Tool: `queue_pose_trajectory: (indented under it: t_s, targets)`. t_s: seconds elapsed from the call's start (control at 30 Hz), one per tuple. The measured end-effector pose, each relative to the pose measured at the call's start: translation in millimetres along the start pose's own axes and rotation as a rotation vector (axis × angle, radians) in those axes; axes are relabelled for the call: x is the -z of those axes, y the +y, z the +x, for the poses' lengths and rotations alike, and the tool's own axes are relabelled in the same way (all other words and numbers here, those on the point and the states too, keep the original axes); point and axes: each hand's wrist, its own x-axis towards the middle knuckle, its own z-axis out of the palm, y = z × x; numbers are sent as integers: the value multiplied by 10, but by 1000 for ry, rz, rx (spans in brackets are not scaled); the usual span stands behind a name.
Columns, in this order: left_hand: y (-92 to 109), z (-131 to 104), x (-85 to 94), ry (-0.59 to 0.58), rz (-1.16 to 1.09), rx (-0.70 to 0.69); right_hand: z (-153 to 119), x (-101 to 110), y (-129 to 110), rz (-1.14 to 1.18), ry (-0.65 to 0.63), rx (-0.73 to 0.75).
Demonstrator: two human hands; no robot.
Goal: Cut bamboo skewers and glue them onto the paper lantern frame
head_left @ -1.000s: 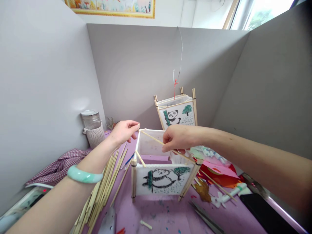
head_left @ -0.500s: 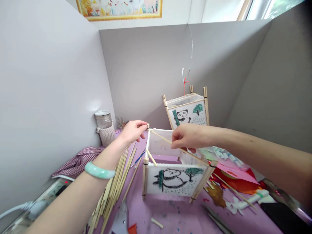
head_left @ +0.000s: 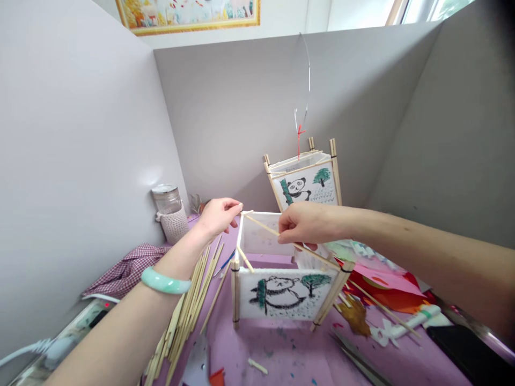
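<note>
A square lantern [head_left: 246, 308] of wooden sticks and white panels stands upright on the purple table, a panda and a tree drawn on its front panel. My left hand [head_left: 217, 219] pinches the top of its far left corner post. Across the open top runs a thin wooden stick [head_left: 262, 223], slanting from that corner to the near right post. My right hand [head_left: 304, 222] has closed around the middle of this stick. A short stick piece [head_left: 245, 259] spans the near left corner. Behind, a similar panda lantern [head_left: 315, 188] hangs from a wire, its lower part hidden by my right arm.
Loose wooden sticks [head_left: 189, 311] lie beside my left forearm. Scissors [head_left: 356, 359], a black phone [head_left: 469, 348], a glue gun stick-like white tube [head_left: 420, 320] and coloured paper [head_left: 386, 287] are at right. A jar [head_left: 171, 212] stands back left; grey partitions [head_left: 225, 123] enclose the table.
The view has shifted slightly, so everything sits a little farther left. Both hands keep the same grip on the lantern's post and the stick.
</note>
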Motion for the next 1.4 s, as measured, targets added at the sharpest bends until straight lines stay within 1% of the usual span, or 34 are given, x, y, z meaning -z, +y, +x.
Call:
queue_pose_trajectory:
  t_s: [0.2,0.43,0.67,0.87,1.4]
  targets:
    - [-24,17,-2,10,-2,-9,-14,15,-13,-1,-15,10]
    - [-39,14,6,6,-1,-21,-24,22,-25,0,-2,20]
    - [-14,-5,18,5,17,-28,-21,24,-45,14,27,38]
    - [-32,1,36,-18,52,-49,-31,28,-40,44,32,48]
    - [73,-52,41,-13,83,14,13,-8,72,84,18,83]
